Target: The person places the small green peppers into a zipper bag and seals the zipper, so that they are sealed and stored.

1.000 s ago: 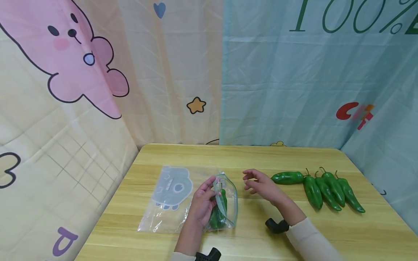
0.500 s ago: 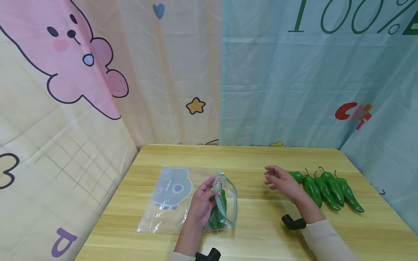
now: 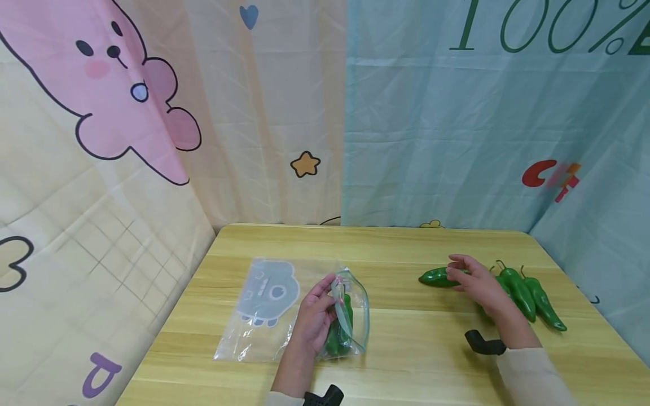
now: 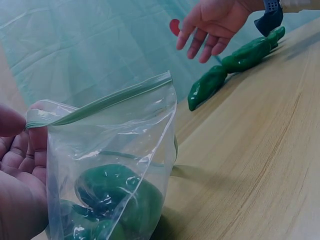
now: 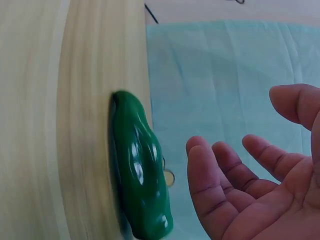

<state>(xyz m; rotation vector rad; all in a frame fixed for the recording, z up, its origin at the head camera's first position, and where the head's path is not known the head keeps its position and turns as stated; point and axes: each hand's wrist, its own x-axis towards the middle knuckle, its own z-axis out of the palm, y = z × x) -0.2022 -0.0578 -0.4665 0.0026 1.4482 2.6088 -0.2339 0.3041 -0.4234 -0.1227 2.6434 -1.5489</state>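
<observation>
My left hand (image 3: 316, 318) pinches the green zip edge of a clear zip bag (image 4: 117, 145) between thumb and fingers, and the mouth stands open. Several green peppers (image 4: 112, 200) show through the bag's plastic. Over on the right, my right hand (image 3: 474, 282) hovers with relaxed, parted fingers and holds nothing. Below its fingertips lies a single green pepper (image 3: 438, 277), crosswise on the table; the right wrist view shows this pepper (image 5: 142, 170) beside the fingers, apart from them. More green peppers (image 3: 543, 304) lie side by side to the right, partly hidden by the right hand and forearm.
A flat clear bag with a grey-blue cartoon print (image 3: 271, 293) lies on the wooden table (image 3: 386, 372) left of the left hand. Printed curtains (image 3: 431, 129) hang behind the table's far edge. Black camera mounts (image 3: 484, 342) sit on both wrists.
My right hand has moved to the right, away from the bag, past the tip of the crosswise pepper to over its right end. My left hand and the bag stay put.
</observation>
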